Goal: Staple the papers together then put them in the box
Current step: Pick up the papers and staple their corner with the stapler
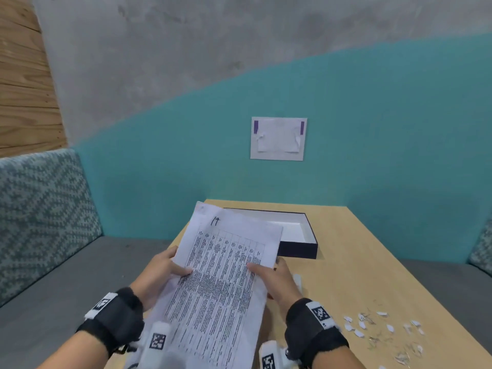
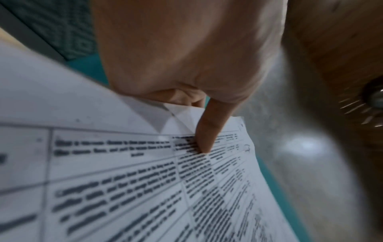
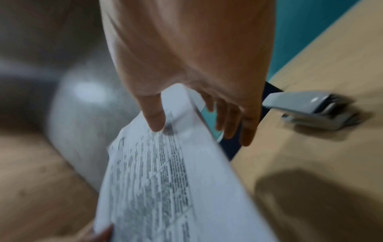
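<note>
I hold the printed papers point(image 1: 223, 272) up over the table, tilted toward me, their top corner reaching over the box. My left hand point(image 1: 166, 272) pinches the left edge, thumb on the printed face point(image 2: 204, 131), fingers behind. My right hand point(image 1: 269, 279) grips the right edge, thumb on top point(image 3: 154, 117) and fingers under the sheets. The open dark blue box point(image 1: 300, 235) with a white inside lies on the table behind the papers. A grey stapler point(image 3: 311, 109) lies on the wood to the right of my right hand; in the head view that hand mostly hides it.
The wooden table point(image 1: 359, 262) carries several torn paper scraps and loose staples point(image 1: 383, 331) near its front right. A grey bench with patterned cushions point(image 1: 45, 217) runs along the left. A taped sheet point(image 1: 278, 138) hangs on the teal wall.
</note>
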The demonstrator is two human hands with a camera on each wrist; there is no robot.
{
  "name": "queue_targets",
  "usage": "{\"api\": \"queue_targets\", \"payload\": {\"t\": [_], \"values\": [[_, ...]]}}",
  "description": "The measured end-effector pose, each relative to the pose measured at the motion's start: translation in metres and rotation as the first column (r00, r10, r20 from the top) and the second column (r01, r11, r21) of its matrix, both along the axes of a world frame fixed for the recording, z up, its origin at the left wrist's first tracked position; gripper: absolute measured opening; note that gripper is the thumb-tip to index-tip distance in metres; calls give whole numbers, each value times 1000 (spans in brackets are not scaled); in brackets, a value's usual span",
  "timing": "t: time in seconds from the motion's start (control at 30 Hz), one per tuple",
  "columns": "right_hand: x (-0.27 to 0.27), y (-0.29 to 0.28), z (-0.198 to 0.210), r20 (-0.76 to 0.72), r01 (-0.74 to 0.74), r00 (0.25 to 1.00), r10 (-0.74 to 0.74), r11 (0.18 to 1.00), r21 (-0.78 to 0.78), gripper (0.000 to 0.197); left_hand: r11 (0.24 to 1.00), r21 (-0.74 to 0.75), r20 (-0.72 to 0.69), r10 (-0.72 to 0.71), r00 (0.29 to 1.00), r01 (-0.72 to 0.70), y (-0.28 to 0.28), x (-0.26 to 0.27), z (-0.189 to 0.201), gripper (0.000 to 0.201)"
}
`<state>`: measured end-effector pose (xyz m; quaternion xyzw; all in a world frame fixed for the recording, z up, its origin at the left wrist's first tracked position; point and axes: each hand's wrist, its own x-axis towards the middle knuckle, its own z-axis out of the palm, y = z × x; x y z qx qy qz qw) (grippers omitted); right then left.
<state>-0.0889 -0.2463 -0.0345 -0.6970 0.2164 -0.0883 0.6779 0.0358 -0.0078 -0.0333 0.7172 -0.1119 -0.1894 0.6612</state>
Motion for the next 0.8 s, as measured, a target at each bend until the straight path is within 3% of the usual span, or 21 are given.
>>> {"api": "queue_targets", "payload": {"t": [0.07, 0.1, 0.2, 0.27, 0.37, 0.5, 0.7, 0.8], "values": [[-5, 2, 27, 187, 9, 982, -23, 997, 73, 32, 995, -96, 113, 1, 994, 9, -7, -17, 23, 46], [-8, 4, 42, 257, 28, 966, -39, 999, 47, 21, 991, -131, 182, 5, 983, 19, -11, -26, 39, 40], [-13, 11, 81, 441, 107, 894, -77, 993, -45, 12, 956, -292, 312, 97, 945, -2, -20, -39, 84, 39], [-17, 16, 103, 533, 158, 843, -73, 981, -115, 8, 907, -419, 354, 205, 913, -42, -27, -46, 116, 27], [-21, 21, 120, 636, 226, 767, -81, 963, -149, 6, 866, -496, 462, 325, 825, -63, -36, -56, 148, 21], [-23, 22, 112, 646, 206, 761, -62, 967, -150, 7, 835, -544, 475, 386, 791, -82, -39, -62, 147, 25], [-30, 19, 51, 489, 118, 871, -51, 987, -108, 8, 850, -496, 409, 408, 816, -176, -42, -62, 103, 34], [-27, 25, 56, 509, 175, 857, -85, 975, -133, 8, 835, -507, 434, 460, 774, -213, -45, -66, 111, 35]]}}
